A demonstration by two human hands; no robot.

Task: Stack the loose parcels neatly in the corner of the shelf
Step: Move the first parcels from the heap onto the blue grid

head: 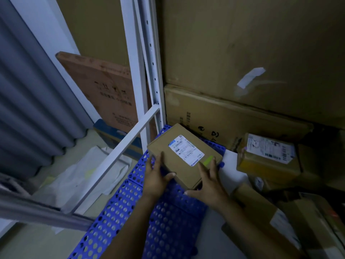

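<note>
A flat brown parcel [173, 157] with a white shipping label lies on the blue perforated shelf floor [162, 230], close to the corner by the white upright. My left hand [155, 177] holds its near left edge, fingers on top and thumb against the front side. My right hand [209, 181] holds the near right edge, fingers laid over the top by a green sticker. A second labelled parcel [268, 156] sits to the right on other boxes. More loose parcels [265, 212] lie at the lower right.
Large cardboard cartons [242, 53] fill the back of the shelf. The white metal upright [149, 71] and a slanted crossbar [119, 152] bound the left side. Beyond them stand a leaning cardboard sheet [104, 86] and a grey corrugated wall [28, 100].
</note>
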